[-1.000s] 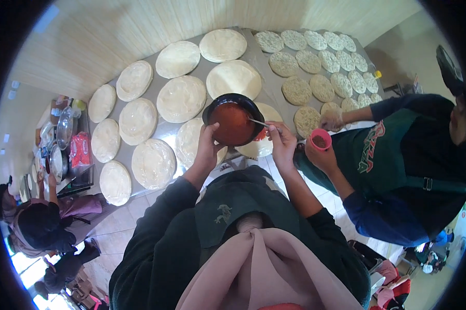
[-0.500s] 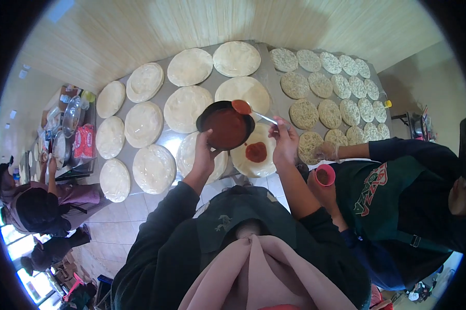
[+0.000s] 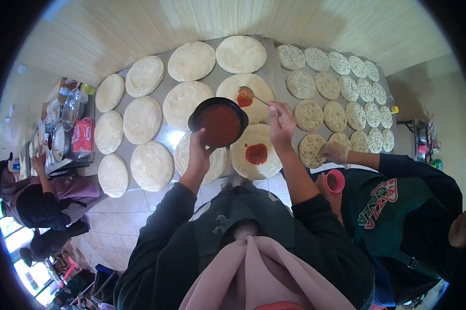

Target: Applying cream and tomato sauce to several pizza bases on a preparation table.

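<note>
My left hand (image 3: pixel 198 151) grips a black bowl (image 3: pixel 194 124) of red sauce (image 3: pixel 220 125) by its near left side, above the large dough rounds. In my right hand (image 3: pixel 282 123) is a metal spoon (image 3: pixel 259 98), pinched by the handle. Its head is tipped over a pale dough round (image 3: pixel 256 85), just above a fresh patch of red sauce (image 3: pixel 244 100). The nearer dough round (image 3: pixel 268 169) carries a larger sauce patch (image 3: pixel 256 154) at its middle. The bowl's rim hides part of the neighbouring rounds.
More large dough rounds (image 3: pixel 143 120) lie in rows on the metal table (image 3: pixel 122 171). Small speckled rounds (image 3: pixel 327 86) cover its right part. A co-worker's gloved hand (image 3: pixel 336 154) touches one; their other hand holds a pink cup (image 3: pixel 335 181). People and pans stand at the left.
The spoon has moved from beside the bowl's rim to over the farther dough round and tipped. Red sauce now lies on that round. The bowl has shifted slightly left.
</note>
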`<state>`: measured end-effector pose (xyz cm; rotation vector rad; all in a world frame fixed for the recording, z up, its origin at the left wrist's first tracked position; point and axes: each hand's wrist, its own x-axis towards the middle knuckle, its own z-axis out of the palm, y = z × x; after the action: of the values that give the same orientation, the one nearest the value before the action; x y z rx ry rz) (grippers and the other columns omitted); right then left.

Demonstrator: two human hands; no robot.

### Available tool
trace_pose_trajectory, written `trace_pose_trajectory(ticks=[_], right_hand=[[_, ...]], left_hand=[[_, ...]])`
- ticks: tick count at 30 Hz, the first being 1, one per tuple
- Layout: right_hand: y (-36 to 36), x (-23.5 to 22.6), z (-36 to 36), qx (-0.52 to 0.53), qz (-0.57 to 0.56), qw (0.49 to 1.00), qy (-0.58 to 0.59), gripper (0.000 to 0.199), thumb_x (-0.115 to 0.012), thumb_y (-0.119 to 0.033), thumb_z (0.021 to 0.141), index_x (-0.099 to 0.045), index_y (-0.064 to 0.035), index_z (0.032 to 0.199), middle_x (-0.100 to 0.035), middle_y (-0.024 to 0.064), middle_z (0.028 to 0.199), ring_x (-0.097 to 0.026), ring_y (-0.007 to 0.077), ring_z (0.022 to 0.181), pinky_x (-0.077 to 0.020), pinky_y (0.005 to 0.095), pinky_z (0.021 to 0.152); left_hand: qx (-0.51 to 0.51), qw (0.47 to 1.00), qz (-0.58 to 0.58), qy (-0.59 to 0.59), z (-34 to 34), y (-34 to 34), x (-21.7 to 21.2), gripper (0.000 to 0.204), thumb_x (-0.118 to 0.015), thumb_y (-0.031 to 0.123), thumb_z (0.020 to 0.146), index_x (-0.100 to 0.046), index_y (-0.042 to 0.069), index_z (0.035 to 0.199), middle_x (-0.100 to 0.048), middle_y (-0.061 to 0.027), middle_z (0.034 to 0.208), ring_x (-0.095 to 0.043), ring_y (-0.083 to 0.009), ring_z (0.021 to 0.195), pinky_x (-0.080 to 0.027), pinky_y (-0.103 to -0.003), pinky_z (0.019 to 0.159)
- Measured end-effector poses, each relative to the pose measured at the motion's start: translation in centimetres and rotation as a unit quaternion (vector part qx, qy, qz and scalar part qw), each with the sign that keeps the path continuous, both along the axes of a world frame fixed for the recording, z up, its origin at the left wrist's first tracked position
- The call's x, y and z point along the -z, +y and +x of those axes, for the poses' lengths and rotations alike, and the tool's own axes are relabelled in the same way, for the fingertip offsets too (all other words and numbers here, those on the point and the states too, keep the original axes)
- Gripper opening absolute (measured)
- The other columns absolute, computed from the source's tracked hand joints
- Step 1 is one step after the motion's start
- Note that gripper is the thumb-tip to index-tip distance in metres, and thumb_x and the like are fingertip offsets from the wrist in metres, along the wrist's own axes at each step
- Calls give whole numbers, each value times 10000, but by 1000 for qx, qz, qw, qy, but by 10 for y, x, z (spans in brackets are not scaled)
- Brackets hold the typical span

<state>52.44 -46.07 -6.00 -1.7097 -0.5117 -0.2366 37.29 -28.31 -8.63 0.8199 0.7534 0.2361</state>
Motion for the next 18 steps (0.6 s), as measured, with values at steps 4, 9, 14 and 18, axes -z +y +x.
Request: trace_pose_trajectory(ticks=[4,9,14,18], right_hand=[[-14,-31,-10,-53,-22,995,-85,128,-560,-33,855,-649,-6,944,-604,129,835,-579,280,749,-475,332,660],[-21,-9,-6,-75,-119,980,-140,126,-563,-37,865,-647,6,948,-613,97,818,-577,187,717,-452,280,620],[-17,21,-14,-29,74,981,179,149,-571,-94,894,-652,-1,977,-609,49,813,-554,107,696,-445,236,601],[-16,15,-13,-7,213,940,266,166,-563,-121,915,-655,2,975,-599,25,801,-534,73,689,-442,206,595]], left_hand=[[15,1000,-3,19,14,-3,-1,467,-541,379,838,-447,119,1214,-482,-61,1241,-455,-205,1150,-363,-440,953],[33,999,7,7,33,-14,-8,449,-556,380,831,-473,121,1188,-499,-53,1191,-467,-191,1112,-369,-426,941],[33,999,-12,-2,46,-22,-10,323,-544,305,847,-432,130,1093,-461,-43,1065,-456,-178,995,-409,-440,847],[25,999,-23,6,44,-19,-8,325,-553,324,841,-442,140,1085,-475,-31,1044,-453,-167,973,-403,-423,843]])
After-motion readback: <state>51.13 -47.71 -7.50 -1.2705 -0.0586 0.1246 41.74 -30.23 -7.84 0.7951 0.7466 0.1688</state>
